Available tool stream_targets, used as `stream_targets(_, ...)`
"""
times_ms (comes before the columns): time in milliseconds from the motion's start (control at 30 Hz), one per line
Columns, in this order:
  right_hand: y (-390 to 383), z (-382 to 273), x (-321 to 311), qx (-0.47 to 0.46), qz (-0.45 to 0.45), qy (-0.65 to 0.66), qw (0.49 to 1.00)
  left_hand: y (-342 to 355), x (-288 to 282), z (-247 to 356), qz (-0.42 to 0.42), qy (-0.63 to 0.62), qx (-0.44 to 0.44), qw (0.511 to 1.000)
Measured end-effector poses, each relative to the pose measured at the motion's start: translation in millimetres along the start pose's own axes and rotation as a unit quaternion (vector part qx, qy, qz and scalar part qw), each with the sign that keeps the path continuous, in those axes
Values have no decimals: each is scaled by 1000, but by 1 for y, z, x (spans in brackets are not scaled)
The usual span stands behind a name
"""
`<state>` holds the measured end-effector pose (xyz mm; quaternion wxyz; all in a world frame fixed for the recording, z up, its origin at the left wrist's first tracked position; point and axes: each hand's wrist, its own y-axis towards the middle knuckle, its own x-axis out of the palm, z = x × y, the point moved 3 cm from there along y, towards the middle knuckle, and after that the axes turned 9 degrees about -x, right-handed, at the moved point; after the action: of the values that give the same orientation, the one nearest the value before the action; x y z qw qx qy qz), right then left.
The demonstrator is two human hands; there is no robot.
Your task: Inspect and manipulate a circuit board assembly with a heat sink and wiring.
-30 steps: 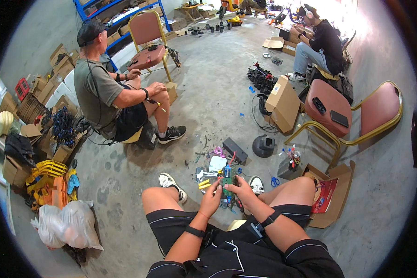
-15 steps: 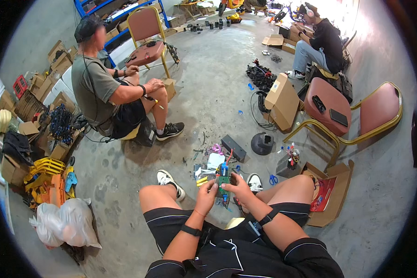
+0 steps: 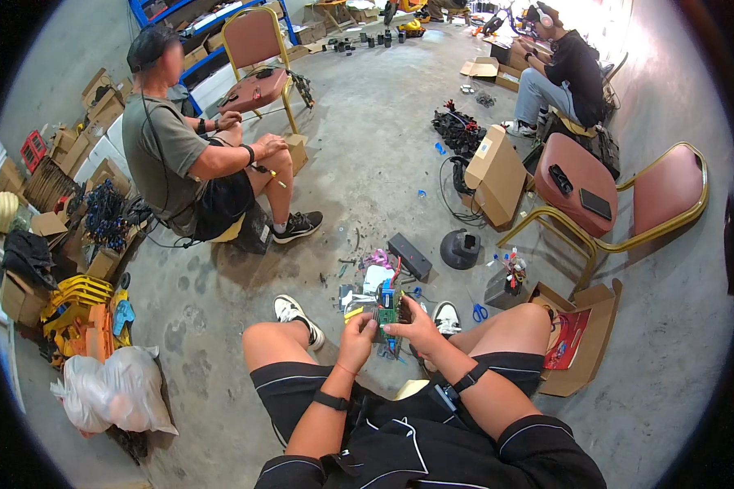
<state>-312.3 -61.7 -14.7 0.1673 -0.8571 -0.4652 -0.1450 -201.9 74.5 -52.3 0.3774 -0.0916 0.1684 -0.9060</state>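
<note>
Between my knees, both hands hold a green circuit board (image 3: pixel 389 316) with blue parts and a red wire rising from its far end. My left hand (image 3: pixel 355 341) grips its left edge, fingers closed. My right hand (image 3: pixel 417 328) closes on the right edge, its thumb lying over the board's face. Fingers partly cover the board, so its small parts are hard to make out. Just beyond lie a white sheet (image 3: pixel 378 279), a purple tangle (image 3: pixel 378 258) and a long black box (image 3: pixel 409 257). Blue-handled scissors (image 3: pixel 479 313) rest right of my right shoe.
A black dome-shaped piece (image 3: pixel 461 250) and a bin of wires (image 3: pixel 510 277) stand ahead right. An open cardboard box (image 3: pixel 602 338) sits beside my right knee, near a chair (image 3: pixel 583 183). One person (image 3: pixel 167 147) sits ahead left, another (image 3: pixel 559 81) far right. White bags (image 3: pixel 130 391) lie left.
The board has shifted and tilted slightly in my hands, with my left hand moving a little left. The rest of the scene stays much the same.
</note>
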Motion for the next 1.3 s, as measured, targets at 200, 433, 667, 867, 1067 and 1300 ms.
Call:
stream_targets(200,-1,-18,6,-41,-27,-71,996,1,-4,5,49,83,64,993)
stream_targets(433,9,-16,3,18,-41,-21,999,-5,-5,20,70,148,114,980)
stream_targets(667,17,-13,-6,-40,-50,-235,970,-10,-4,25,94,191,127,969)
stream_targets(867,16,-14,-3,6,-56,-159,986,-10,-5,27,91,211,144,962)
stream_targets(1067,15,-22,-2,59,-71,-114,989,-11,-5,26,94,200,122,968)
stream_targets(1300,11,-24,-4,102,-37,-17,994,-7,-1,18,58,106,84,989)
